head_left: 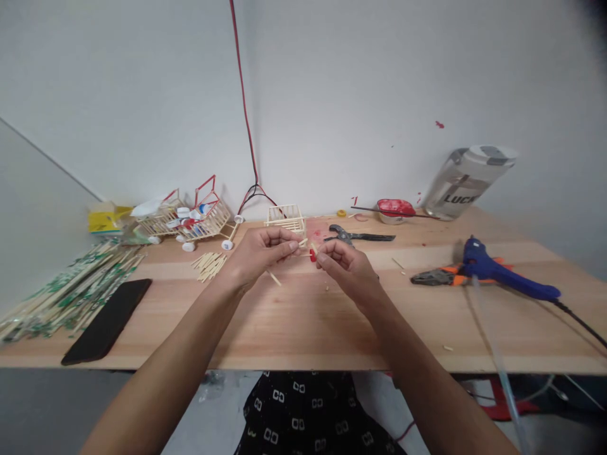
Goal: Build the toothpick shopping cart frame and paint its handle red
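Observation:
My left hand (pixel 265 254) is closed in a pinch on a short wooden stick (pixel 303 242), its tip poking out past the fingers. Facing it, my right hand (pixel 349 268) pinches a short pale wooden piece (pixel 313 248) with a small red part (pixel 312 255) at the fingertips. Both hands meet above the middle of the wooden table, almost touching; exactly how the pieces join is too small to tell. Behind them lies a small stick frame (pixel 286 215). A pile of cut sticks (pixel 208 266) rests left of my left hand, and a loose stick (pixel 274 278) lies below it.
Two miniature stick carts (pixel 206 218) with white cap wheels stand back left. Nearby lie packaged chopsticks (pixel 76 284) and a black phone (pixel 108 322). Cutting pliers (pixel 360 236), a red-stained dish (pixel 396 210), a tilted clear container (pixel 467 183), orange-handled pliers (pixel 434 276) and a blue glue gun (pixel 507 272) occupy the right.

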`<state>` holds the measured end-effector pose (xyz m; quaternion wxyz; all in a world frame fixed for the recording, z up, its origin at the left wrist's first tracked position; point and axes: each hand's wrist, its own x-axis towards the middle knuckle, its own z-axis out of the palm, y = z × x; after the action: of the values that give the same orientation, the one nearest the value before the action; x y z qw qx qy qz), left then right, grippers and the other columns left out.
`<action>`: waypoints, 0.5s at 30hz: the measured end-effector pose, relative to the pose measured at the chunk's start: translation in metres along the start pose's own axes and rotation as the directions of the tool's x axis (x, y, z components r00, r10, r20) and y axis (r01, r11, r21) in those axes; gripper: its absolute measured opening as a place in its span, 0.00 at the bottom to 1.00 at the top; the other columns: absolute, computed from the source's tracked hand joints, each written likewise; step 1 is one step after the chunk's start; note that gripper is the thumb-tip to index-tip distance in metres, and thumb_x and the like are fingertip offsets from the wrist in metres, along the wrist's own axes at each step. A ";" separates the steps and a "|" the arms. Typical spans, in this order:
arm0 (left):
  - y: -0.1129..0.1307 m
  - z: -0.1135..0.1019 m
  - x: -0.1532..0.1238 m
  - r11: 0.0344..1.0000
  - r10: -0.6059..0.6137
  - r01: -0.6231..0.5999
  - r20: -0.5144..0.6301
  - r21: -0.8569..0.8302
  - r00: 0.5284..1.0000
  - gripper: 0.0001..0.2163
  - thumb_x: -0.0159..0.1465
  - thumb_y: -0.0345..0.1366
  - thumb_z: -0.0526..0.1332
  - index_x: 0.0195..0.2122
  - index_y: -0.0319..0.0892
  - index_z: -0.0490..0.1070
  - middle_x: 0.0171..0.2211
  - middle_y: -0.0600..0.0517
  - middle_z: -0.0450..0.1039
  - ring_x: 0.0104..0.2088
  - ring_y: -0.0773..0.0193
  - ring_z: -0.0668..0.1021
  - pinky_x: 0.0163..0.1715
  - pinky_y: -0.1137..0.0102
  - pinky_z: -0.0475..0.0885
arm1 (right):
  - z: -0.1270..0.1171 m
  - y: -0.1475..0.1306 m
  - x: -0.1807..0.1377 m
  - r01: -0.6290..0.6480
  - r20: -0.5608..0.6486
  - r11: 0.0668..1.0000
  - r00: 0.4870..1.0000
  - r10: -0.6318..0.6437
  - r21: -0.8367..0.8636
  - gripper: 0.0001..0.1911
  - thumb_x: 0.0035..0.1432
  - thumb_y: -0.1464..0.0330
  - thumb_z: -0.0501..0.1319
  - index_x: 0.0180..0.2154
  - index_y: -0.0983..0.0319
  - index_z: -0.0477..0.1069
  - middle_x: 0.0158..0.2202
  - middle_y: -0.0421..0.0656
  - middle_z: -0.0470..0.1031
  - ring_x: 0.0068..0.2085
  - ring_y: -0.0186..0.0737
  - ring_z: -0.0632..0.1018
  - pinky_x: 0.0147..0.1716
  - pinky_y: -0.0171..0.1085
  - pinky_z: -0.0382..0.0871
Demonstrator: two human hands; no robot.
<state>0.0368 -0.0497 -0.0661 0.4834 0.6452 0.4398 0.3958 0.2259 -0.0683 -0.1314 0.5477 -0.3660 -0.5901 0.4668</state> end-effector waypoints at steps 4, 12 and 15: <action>0.001 0.001 -0.001 0.999 0.011 -0.011 -0.006 0.037 1.000 0.13 0.54 0.39 0.69 0.37 0.35 0.77 0.26 0.51 0.75 0.25 0.71 0.72 0.26 0.74 0.67 | 0.000 0.000 0.000 0.001 0.000 1.000 1.000 -0.001 0.013 0.09 0.57 0.61 0.63 0.32 0.60 0.68 0.30 0.40 0.72 0.34 0.35 0.74 0.37 0.37 0.67; 0.004 0.003 -0.002 0.999 0.011 -0.010 -0.003 0.045 1.000 0.12 0.54 0.38 0.69 0.37 0.36 0.77 0.26 0.51 0.76 0.25 0.71 0.72 0.27 0.74 0.67 | 0.001 0.001 0.000 0.007 0.011 0.999 1.000 -0.007 0.032 0.09 0.57 0.62 0.63 0.32 0.60 0.68 0.30 0.40 0.73 0.34 0.34 0.74 0.37 0.36 0.67; 0.005 0.003 -0.003 0.998 0.009 -0.008 -0.009 0.060 1.000 0.11 0.55 0.37 0.68 0.37 0.36 0.77 0.27 0.50 0.76 0.25 0.71 0.72 0.27 0.74 0.67 | 0.000 0.001 0.000 0.006 0.008 0.999 1.000 -0.007 0.035 0.08 0.57 0.62 0.63 0.32 0.60 0.68 0.30 0.40 0.73 0.34 0.34 0.74 0.36 0.36 0.67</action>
<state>0.0400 -0.0537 -0.0627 0.4601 0.6593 0.4511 0.3875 0.2254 -0.0682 -0.1324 0.5531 -0.3523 -0.5853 0.4769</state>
